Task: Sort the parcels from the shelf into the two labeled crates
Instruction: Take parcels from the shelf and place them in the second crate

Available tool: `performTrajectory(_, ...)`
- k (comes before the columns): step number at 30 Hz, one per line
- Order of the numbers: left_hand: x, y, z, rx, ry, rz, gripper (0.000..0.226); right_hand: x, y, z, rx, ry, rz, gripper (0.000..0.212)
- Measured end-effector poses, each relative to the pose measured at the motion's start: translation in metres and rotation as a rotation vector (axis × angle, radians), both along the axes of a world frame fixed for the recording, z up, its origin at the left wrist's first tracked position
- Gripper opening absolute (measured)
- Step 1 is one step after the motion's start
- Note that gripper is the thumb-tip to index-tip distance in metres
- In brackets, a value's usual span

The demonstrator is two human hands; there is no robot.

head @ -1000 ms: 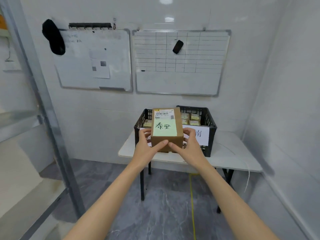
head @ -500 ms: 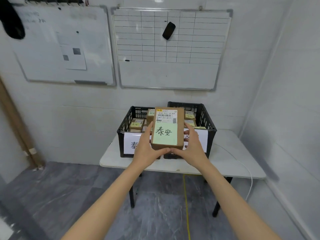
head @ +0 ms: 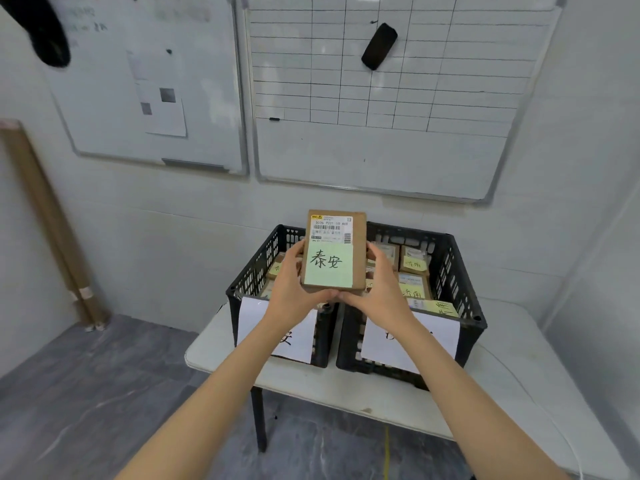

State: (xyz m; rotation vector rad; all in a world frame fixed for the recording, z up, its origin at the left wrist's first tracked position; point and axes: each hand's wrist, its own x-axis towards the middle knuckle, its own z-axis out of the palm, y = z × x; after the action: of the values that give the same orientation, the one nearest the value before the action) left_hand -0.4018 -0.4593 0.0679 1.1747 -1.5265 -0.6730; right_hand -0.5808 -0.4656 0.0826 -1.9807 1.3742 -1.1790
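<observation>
Gripping a brown parcel [head: 334, 251] with the left hand [head: 289, 292] curled round its left edge and the right hand [head: 382, 292] round its right edge, with thumbs meeting beneath its near end. Holding it at frame centre, seemingly raised clear above the seam between the left crate [head: 249, 280] and right crate [head: 455, 271], both standing side by side on the white table [head: 519, 382].

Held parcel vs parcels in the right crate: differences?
Held parcel bears a pale green note; the crate parcels bear yellow notes. Held parcel is gripped in the air by left hand and right hand; the crate parcels lie inside the right crate. Both are brown cardboard.
</observation>
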Motion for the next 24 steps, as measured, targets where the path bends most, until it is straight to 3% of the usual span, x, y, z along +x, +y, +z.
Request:
performTrajectory(5, 0.005, -0.046, -0.007, 0.030, 0.008, 0.030, 0.120, 0.007, -0.053, -0.011, 0.056, -0.005, 0.072, 0.111)
performTrajectory(11, 0.023, -0.099, -0.027, 0.014, -0.090, 0.120, 0.099, 0.022, -0.111, -0.025, 0.114, 0.008, 0.135, 0.111)
performTrajectory(24, 0.112, -0.270, -0.069, 0.144, -0.151, 0.137, 0.100, 0.057, -0.277, -0.054, 0.209, 0.133, 0.086, 0.097)
